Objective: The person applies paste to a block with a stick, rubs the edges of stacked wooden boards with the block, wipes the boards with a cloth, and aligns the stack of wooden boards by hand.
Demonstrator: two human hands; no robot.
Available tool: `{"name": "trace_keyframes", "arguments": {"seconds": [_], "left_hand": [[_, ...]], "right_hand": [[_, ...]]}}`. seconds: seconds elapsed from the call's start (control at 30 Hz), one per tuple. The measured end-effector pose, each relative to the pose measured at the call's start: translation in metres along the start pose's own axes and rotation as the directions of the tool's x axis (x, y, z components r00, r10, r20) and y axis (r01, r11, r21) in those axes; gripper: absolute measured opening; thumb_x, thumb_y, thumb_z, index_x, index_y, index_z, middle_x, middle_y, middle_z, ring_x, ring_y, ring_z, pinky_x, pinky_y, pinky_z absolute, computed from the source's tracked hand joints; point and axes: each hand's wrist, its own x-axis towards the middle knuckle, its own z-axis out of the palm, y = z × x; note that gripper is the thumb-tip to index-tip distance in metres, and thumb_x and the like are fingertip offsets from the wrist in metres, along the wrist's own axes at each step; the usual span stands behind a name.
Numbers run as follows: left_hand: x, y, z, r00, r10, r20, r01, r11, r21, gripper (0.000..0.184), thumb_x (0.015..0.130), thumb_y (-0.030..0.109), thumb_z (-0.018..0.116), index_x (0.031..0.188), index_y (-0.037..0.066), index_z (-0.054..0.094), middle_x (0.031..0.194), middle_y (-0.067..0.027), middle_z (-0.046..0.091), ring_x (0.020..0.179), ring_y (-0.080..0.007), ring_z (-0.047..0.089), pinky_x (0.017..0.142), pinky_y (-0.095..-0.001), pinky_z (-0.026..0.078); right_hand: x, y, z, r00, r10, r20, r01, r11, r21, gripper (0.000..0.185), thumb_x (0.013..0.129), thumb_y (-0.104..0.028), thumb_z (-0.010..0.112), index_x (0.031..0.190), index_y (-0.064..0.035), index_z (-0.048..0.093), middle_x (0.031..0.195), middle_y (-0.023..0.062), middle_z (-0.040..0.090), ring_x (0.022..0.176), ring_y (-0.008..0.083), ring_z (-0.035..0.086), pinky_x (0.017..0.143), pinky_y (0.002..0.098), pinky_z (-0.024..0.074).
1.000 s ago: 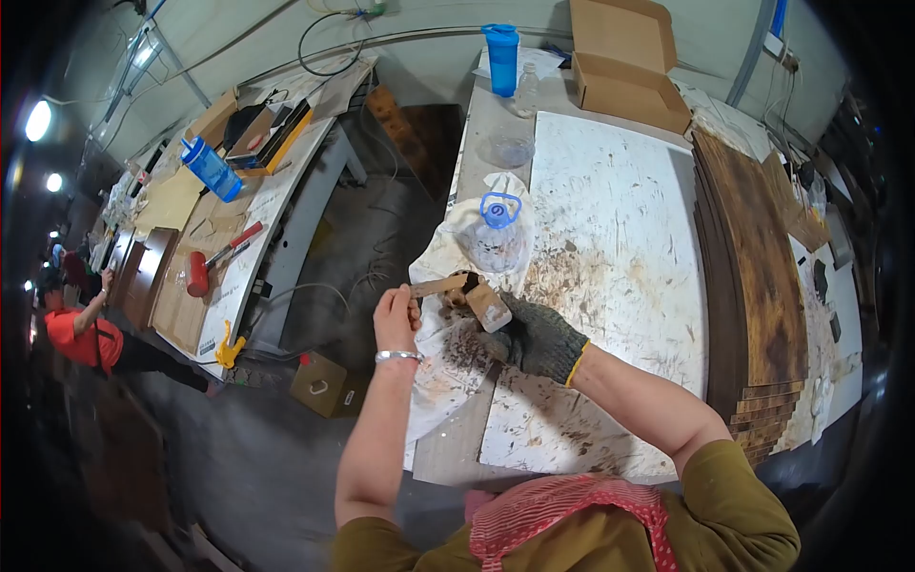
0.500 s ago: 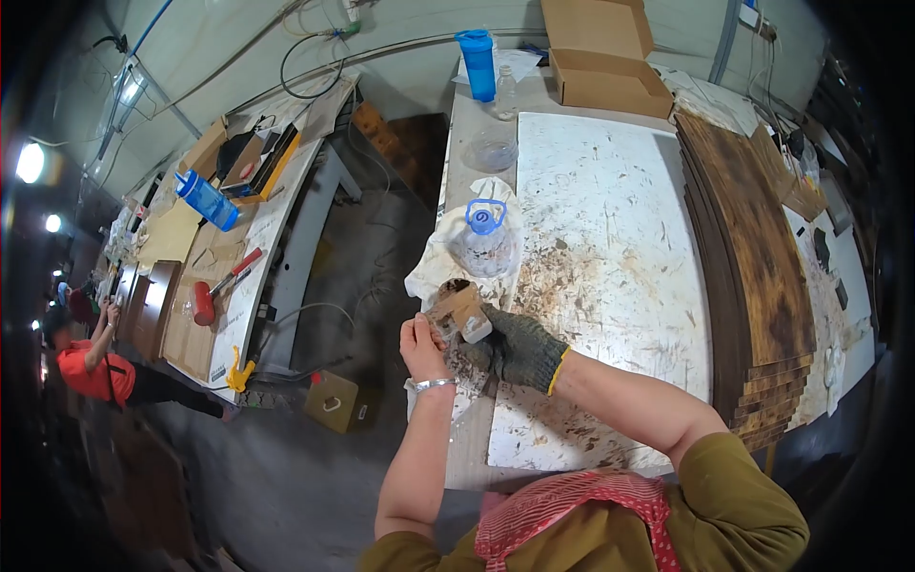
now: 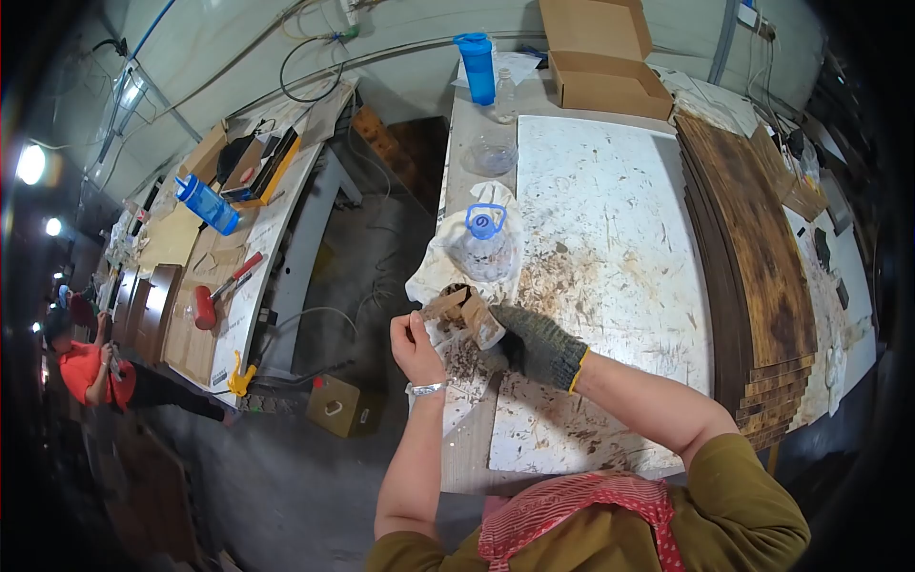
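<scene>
My bare left hand point(image 3: 417, 357) has its fingers closed at the outer end of a thin brown strip point(image 3: 443, 305) over the bench's left edge. In my right hand point(image 3: 541, 347), which wears a dark knit glove with a yellow cuff, is a small brown block point(image 3: 482, 318) with a pale end. Strip and block meet at an angle, with a dark gap between them; I cannot tell whether they are one piece. Brown flakes point(image 3: 467, 362) lie underneath. Just beyond stands a clear jug point(image 3: 484, 250) with a blue handle, on a whitish cloth point(image 3: 431, 272).
A stained white board point(image 3: 610, 210) covers much of the bench. Dark curved wooden panels point(image 3: 753, 276) are stacked on the right. At the back are a blue bottle point(image 3: 477, 71) and a cardboard box point(image 3: 610, 84). A red mallet point(image 3: 206, 307) lies on the left bench, near another person point(image 3: 95, 372).
My gloved hand has shifted slightly right and turned the block, whose pale end now faces more to the right. A gap has widened between strip and block. The other person's arm has lowered.
</scene>
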Motion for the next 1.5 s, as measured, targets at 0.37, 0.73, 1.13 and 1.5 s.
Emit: {"name": "trace_keyframes", "arguments": {"seconds": [0.37, 0.73, 1.13, 1.5], "left_hand": [[0.009, 0.039, 0.004, 0.853, 0.48, 0.206, -0.521, 0.81, 0.269, 0.01, 0.086, 0.003, 0.054, 0.078, -0.001, 0.049, 0.075, -0.0142, 0.049, 0.067, -0.0315, 0.048, 0.062, -0.0386, 0.04], [0.032, 0.027, -0.002, 0.852, 0.238, 0.466, -0.452, 0.785, 0.425, 0.015, 0.082, 0.014, 0.062, 0.075, 0.003, 0.053, 0.071, -0.0116, 0.051, 0.064, -0.0289, 0.053, 0.059, -0.0389, 0.042], [-0.04, 0.096, 0.077, 0.625, 0.386, 0.678, -0.605, 0.788, 0.11, 0.015, 0.083, 0.005, 0.056, 0.075, -0.001, 0.045, 0.066, -0.0089, 0.043, 0.059, -0.021, 0.042, 0.056, -0.0314, 0.035], [-0.209, 0.187, 0.297, 0.136, 0.531, 0.836, -0.683, 0.662, -0.309, 0.023, 0.088, 0.015, 0.056, 0.108, 0.004, 0.055, 0.106, -0.0093, 0.058, 0.094, -0.0215, 0.057, 0.074, -0.0318, 0.046]], "right_hand": [[0.022, -0.013, -0.004, 0.679, -0.501, 0.537, 0.306, -0.471, -0.827, 0.047, 0.085, -0.04, 0.053, 0.12, -0.008, 0.051, 0.106, 0.0178, 0.059, 0.098, 0.0337, 0.058, 0.085, 0.0406, 0.0461], [-0.043, -0.009, -0.049, 1.0, 0.011, 0.008, -0.012, 0.984, 0.176, 0.035, 0.093, -0.029, 0.052, 0.119, -0.0048, 0.051, 0.099, 0.0051, 0.062, 0.09, 0.0164, 0.061, 0.074, 0.0312, 0.0526], [-0.22, 0.039, -0.115, 0.943, -0.33, 0.028, 0.29, 0.864, 0.41, 0.026, 0.089, -0.035, 0.058, 0.091, -0.0092, 0.058, 0.08, 0.002, 0.06, 0.07, 0.0126, 0.057, 0.061, 0.0252, 0.0493], [-0.525, 0.113, -0.247, -0.042, -0.612, -0.79, 0.442, 0.698, -0.564, 0.04, 0.087, -0.034, 0.061, 0.112, -0.0024, 0.057, 0.093, 0.0049, 0.058, 0.086, 0.0127, 0.055, 0.076, 0.0285, 0.0466]]}}
